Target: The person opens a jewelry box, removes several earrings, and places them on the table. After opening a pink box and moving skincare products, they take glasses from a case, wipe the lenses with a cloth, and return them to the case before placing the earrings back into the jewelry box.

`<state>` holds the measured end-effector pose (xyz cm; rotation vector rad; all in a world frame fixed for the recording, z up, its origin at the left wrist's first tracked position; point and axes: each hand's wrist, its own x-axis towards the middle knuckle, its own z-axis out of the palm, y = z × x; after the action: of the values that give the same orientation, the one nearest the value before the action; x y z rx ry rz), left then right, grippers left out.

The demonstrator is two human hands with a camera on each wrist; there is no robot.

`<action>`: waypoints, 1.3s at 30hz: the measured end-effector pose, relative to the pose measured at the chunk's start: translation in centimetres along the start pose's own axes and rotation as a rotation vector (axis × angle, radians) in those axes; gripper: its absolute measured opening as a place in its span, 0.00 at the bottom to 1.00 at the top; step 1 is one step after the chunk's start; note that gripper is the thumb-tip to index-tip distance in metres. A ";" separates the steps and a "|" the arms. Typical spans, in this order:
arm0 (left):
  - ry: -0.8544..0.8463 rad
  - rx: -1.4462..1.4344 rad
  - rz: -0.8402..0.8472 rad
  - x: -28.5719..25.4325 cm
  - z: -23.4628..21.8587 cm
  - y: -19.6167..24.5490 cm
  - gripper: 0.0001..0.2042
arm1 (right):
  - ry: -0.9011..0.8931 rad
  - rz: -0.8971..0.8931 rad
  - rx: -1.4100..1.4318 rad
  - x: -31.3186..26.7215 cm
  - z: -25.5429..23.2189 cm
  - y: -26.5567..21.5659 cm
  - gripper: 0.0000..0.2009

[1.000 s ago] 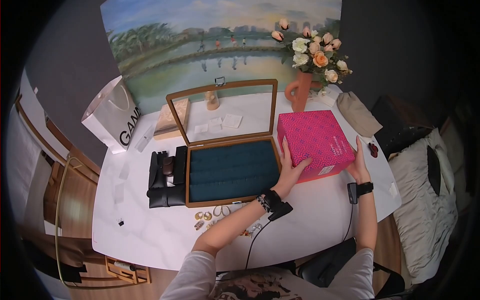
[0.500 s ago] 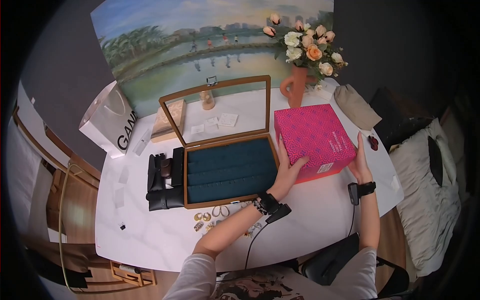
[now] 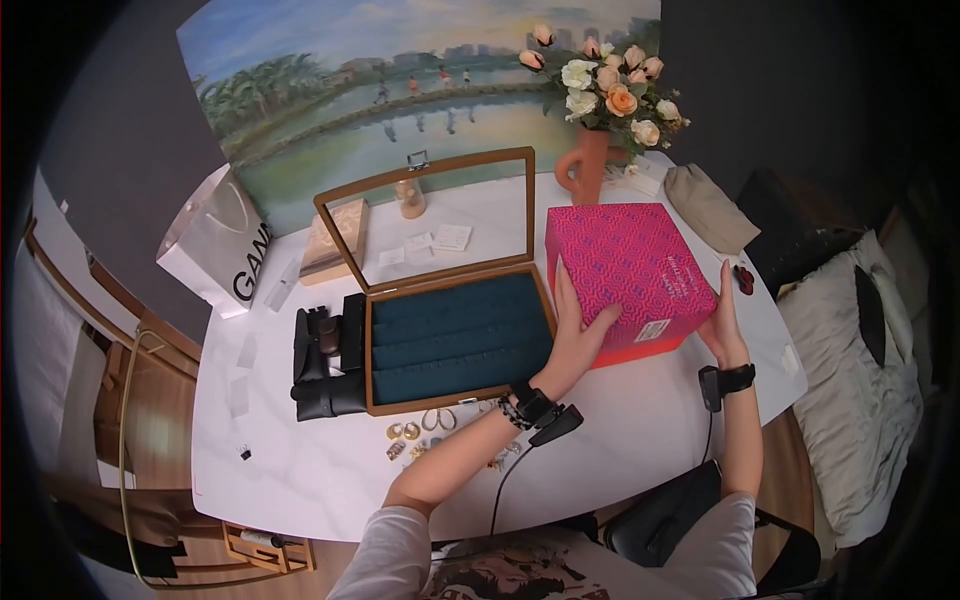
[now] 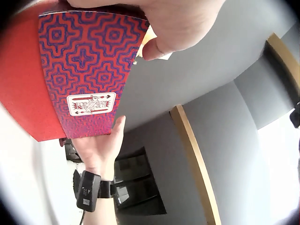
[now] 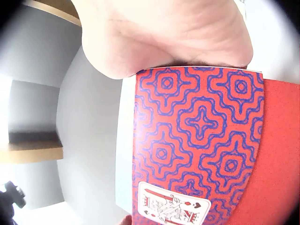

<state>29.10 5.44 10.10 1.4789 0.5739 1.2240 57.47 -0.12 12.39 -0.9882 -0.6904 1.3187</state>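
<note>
A pink patterned box (image 3: 630, 265) with a red lower part stands at the right of the white table. My left hand (image 3: 580, 335) lies against its left side, thumb over the near top edge. On the opposite side my right hand (image 3: 724, 325) presses with its palm, fingers fairly straight. The left wrist view shows the patterned lid (image 4: 84, 61) between both hands, with a card picture on its front. In the right wrist view my palm (image 5: 173, 37) touches the lid's side (image 5: 201, 122). My left fingertips are partly hidden.
An open glass-lidded case (image 3: 460, 340) with dark lining stands left of the box. Jewellery (image 3: 412, 431) lies before it, black pouches (image 3: 330, 394) beside it. Behind are a flower vase (image 3: 590, 165), a beige pouch (image 3: 710, 210) and a paper bag (image 3: 215, 245).
The head view has shifted slightly, moving the scene a little left. Both hands stay on the box, whose near corner appears slightly farther right.
</note>
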 end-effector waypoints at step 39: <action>-0.557 1.088 0.424 -5.2 -5.3 0.3 0.37 | 0.488 -0.643 -1.701 -2.1 1.8 -5.3 0.18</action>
<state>22.44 3.15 7.78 2.8498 0.5717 0.7001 58.00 -1.61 18.17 -2.0115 -1.5718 -0.3890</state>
